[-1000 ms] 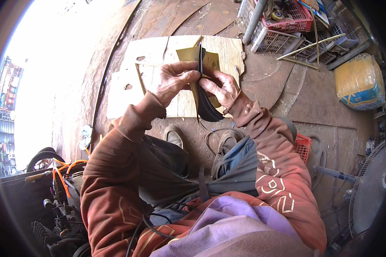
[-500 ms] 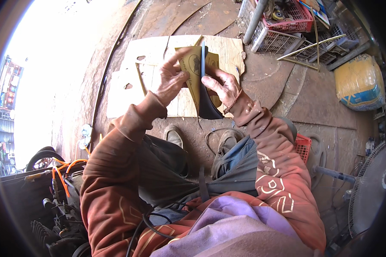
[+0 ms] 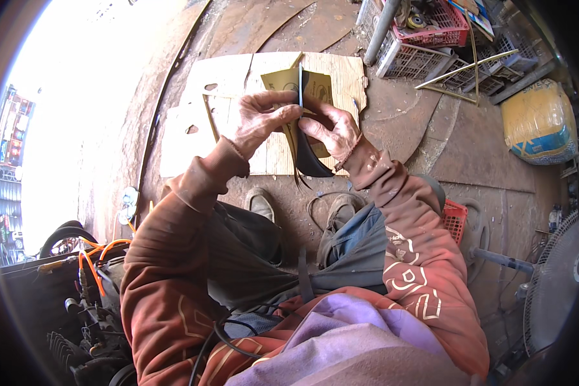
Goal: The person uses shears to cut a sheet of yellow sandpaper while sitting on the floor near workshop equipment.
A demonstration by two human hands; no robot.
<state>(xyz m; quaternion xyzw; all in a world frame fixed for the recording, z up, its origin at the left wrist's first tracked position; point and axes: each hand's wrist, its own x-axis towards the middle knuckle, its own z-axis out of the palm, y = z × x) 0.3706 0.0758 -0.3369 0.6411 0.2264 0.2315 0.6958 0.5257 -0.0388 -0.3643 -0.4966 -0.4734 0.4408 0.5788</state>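
Before me is sandpaper (image 3: pixel 311 159), apparently folded or in several layers, with a yellow-brown printed back and a black face. Its upper edge shows as a thin, bluish-white line. My left hand (image 3: pixel 262 122) pinches that edge between thumb and fingers from the left side. On the other side, my right hand (image 3: pixel 334 128) grips it with the thumb on the black face and the fingers behind. Below my hands the black part curves down to the right. A wooden board (image 3: pixel 193 151) lies on the floor beneath; the fingertips are partly hidden by the sheets.
Stacked crates (image 3: pixel 415 61) and a red basket (image 3: pixel 441 29) stand at the far right. Near them is a yellow taped bundle (image 3: pixel 539 122). A fan (image 3: pixel 556 283) stands close on my right, with machinery and orange cable (image 3: pixel 96 276) on my left.
My left hand has moved right and closed on the sandpaper's upper edge, its raised fingers now folded in. The printed left flap has shifted, and my right hand keeps its hold.
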